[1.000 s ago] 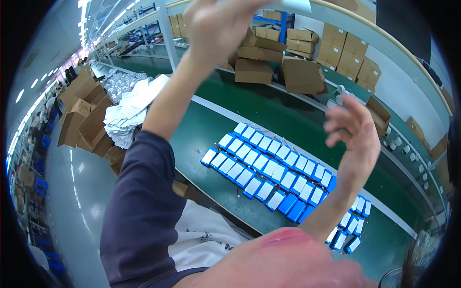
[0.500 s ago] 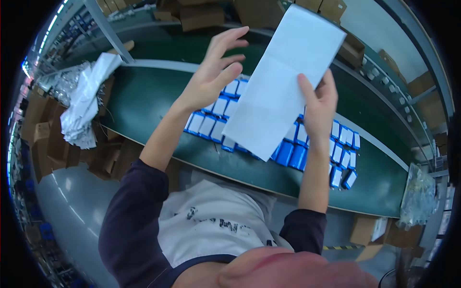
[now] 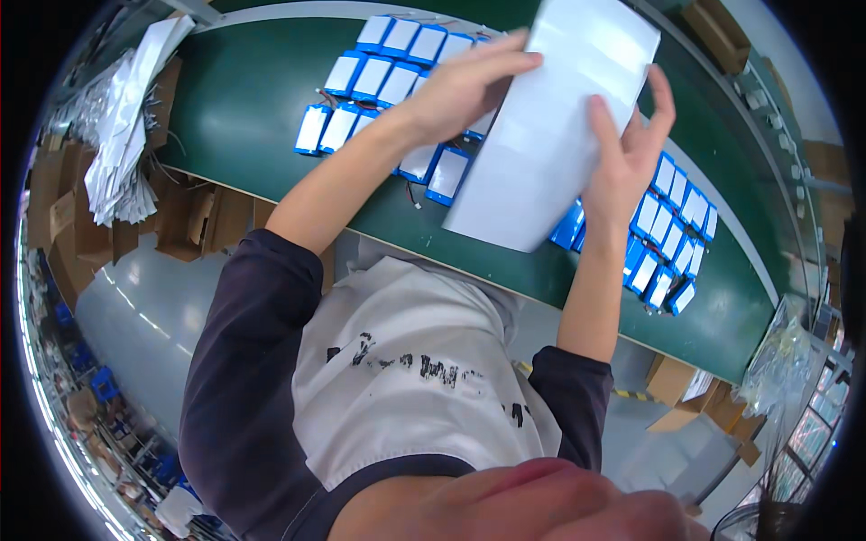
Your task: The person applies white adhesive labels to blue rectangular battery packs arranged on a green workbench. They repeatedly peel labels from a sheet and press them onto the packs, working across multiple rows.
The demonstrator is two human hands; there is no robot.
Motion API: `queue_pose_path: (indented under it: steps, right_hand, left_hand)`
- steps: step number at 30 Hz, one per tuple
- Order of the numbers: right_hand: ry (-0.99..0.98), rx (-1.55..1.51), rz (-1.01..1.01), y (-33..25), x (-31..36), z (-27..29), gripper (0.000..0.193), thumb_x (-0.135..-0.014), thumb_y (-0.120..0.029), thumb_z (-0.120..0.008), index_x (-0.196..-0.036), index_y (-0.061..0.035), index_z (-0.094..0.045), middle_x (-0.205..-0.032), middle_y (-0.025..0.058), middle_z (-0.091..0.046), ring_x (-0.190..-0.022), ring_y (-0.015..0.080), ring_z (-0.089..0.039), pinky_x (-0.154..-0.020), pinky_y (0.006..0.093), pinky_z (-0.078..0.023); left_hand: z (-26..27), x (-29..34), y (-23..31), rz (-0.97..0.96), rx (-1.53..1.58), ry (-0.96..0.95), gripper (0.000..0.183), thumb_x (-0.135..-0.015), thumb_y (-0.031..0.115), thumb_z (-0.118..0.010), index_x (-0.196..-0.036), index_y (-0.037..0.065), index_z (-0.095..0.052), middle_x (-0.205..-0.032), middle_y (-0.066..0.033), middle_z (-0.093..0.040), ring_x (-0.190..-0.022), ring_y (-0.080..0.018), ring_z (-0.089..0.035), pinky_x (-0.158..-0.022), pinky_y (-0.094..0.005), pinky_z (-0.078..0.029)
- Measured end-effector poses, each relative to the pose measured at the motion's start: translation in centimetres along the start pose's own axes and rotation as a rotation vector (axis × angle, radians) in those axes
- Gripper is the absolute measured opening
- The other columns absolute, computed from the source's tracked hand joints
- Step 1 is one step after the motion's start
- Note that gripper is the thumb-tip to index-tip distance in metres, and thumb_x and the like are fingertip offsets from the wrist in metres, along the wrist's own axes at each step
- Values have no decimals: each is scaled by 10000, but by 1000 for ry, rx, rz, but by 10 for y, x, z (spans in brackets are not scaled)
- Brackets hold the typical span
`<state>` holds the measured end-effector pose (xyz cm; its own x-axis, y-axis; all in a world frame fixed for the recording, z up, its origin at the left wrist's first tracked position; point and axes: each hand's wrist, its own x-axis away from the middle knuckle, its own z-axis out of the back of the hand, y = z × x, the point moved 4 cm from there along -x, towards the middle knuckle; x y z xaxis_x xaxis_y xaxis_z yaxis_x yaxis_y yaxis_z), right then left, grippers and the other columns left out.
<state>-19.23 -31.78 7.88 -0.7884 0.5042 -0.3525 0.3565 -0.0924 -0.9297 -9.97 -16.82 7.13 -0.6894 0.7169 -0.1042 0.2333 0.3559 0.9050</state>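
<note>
A long white sheet [image 3: 559,126], like a label sheet, hangs tilted over the green bench in front of me. My right hand [image 3: 629,149] grips its right edge, thumb on the face and fingers behind. At the sheet's upper left edge, my left hand [image 3: 474,83] has its thumb lapping onto the border; its other fingertips are slightly blurred and partly behind the edge. Beneath lie rows of blue battery packs [image 3: 345,72] with white faces and short wires. More of these blue packs [image 3: 667,225] lie right of my right forearm. The sheet hides those between.
A bundle of white strips [image 3: 126,135] lies at the bench's left end, over cardboard boxes [image 3: 194,216]. Clear plastic bags [image 3: 778,356] hang at the right end. An open carton [image 3: 672,383] stands on the floor below. A metal rail [image 3: 257,13] runs behind the packs.
My left hand has moved right from open air to the sheet's edge. The view has shifted, so the bench sits higher and more packs show at left. My right hand keeps its hold.
</note>
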Motion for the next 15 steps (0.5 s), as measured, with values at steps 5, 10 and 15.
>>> queue_pose_path:
  steps: [5,10,15]
  right_hand:
    - [-52,226,-135,18,3,2,425,-1082,-252,-569,-1433,-28,-488,-1164,136,-701,-1083,153,-644,-944,289,-500]
    - [-168,-118,-316,42,20,-29,366,-1113,-314,-504,-1300,-21,-619,-1108,78,-719,-999,110,-639,-918,262,-487]
    - [-254,-179,-498,53,20,-38,352,-1080,-297,-568,-1241,10,-632,-1126,115,-720,-967,132,-653,-866,255,-493]
  left_hand:
    - [33,-19,-25,-135,-93,330,324,-1057,286,-583,-1207,22,-693,-1094,-81,-693,-970,-162,-643,-883,-300,-487]
    - [42,-12,-31,52,-189,386,543,-1107,469,-461,-1183,-20,-685,-1078,-59,-711,-978,-129,-633,-873,-273,-494]
    - [34,-8,-32,150,191,354,535,-1106,467,-466,-1189,-11,-691,-1086,-54,-713,-1003,-117,-629,-889,-263,-495]
